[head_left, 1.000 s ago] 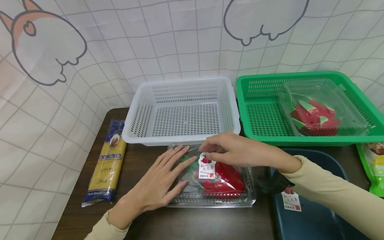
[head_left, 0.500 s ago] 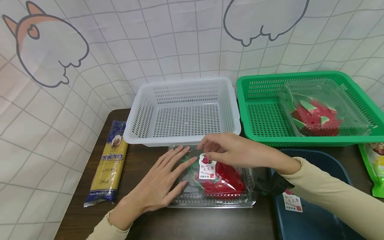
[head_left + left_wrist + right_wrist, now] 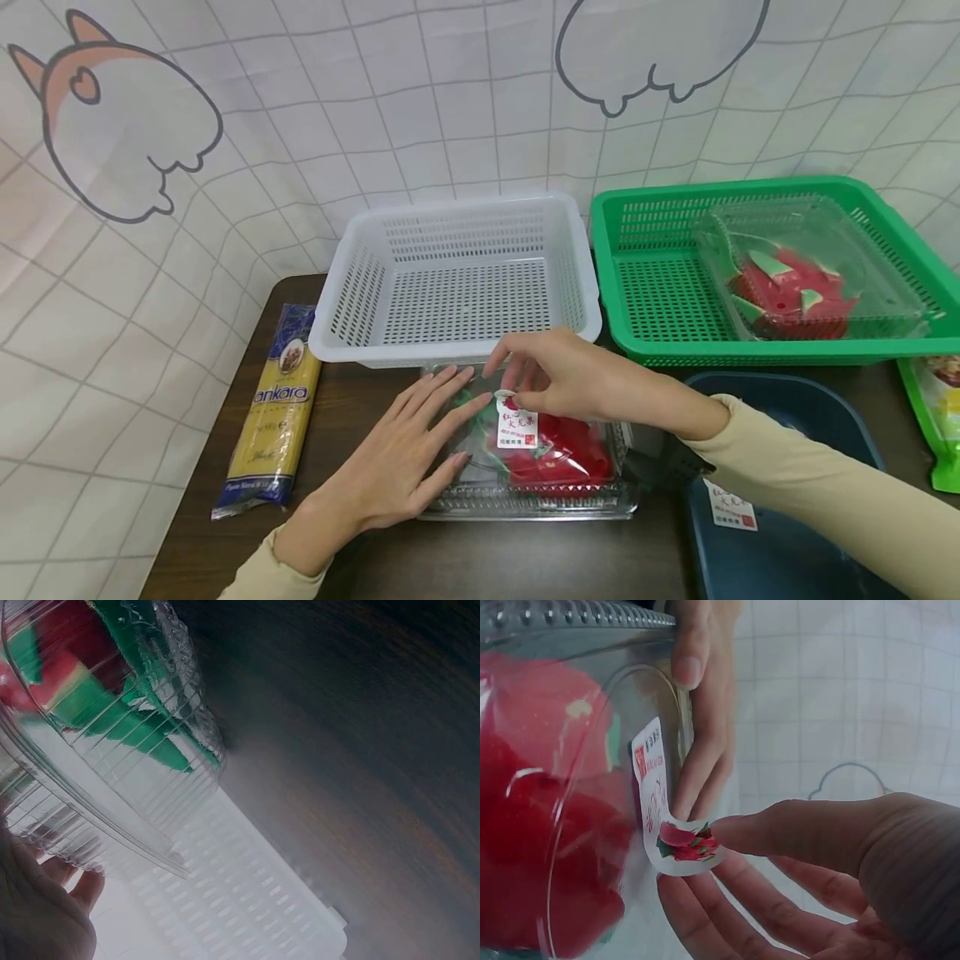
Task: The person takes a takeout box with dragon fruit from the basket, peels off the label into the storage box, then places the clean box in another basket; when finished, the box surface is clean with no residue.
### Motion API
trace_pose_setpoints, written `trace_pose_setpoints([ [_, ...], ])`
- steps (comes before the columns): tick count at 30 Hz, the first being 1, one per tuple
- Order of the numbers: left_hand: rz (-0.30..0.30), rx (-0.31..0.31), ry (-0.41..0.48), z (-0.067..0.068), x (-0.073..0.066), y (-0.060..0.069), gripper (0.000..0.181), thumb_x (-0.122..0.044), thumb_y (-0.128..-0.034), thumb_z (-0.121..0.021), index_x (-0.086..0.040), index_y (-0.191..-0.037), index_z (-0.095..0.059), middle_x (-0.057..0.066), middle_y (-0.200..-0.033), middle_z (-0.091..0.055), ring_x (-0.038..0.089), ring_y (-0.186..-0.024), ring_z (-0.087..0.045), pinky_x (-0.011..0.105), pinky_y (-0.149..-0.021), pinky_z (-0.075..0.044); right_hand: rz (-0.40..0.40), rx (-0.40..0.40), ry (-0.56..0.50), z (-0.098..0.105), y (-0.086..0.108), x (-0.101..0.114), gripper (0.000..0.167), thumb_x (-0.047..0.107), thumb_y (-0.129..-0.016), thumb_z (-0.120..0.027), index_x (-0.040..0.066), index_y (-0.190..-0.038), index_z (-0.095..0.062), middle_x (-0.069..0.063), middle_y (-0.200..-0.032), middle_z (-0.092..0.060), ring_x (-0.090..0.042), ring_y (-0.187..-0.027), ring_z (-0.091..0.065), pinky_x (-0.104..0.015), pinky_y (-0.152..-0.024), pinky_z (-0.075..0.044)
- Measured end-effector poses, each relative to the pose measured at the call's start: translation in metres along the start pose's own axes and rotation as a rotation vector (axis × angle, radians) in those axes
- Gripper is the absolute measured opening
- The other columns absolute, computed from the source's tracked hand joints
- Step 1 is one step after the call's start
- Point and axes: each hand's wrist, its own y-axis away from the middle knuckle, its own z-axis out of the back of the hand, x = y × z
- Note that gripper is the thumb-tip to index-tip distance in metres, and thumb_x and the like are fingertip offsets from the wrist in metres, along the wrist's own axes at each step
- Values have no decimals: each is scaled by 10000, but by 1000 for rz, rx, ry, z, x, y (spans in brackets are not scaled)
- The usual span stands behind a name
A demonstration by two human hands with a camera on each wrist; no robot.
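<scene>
A clear plastic clamshell box point(image 3: 525, 505) lies in front of the white basket, with a red dragon fruit point(image 3: 564, 468) inside. My left hand point(image 3: 405, 458) rests on the left part of its lid, fingers spread. On the lid sits a white label point(image 3: 517, 427) with a dragon fruit picture and red print. My right hand point(image 3: 566, 375) pinches the label's top end between thumb and fingers. In the right wrist view that end of the label point(image 3: 690, 847) bends up off the lid, while its lower part lies along the plastic.
Behind the box stands a white basket point(image 3: 450, 354). A green basket point(image 3: 660, 348) at right holds another boxed dragon fruit point(image 3: 795, 292). A blue tray point(image 3: 780, 542) bears a second label point(image 3: 731, 507). A yellow pasta packet point(image 3: 273, 408) lies left; a green packet point(image 3: 947, 467) is far right.
My right hand has shifted slightly left and its wrist has turned a little. The label's top end now bends up under the thumb. My left hand has stayed in place.
</scene>
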Motion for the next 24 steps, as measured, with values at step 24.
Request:
trace_pose_setpoints([
  [24, 5, -3, 35, 2, -1, 1, 613, -370, -1080, -446, -180, -1649, -321, 124, -1713, -250, 291, -1585, -213, 551, -1261, -192, 100, -82, 210, -3, 14, 13, 142, -36, -869, -811, 68, -966, -812, 4, -886, -714, -63, -761, -626, -250, -719, -604],
])
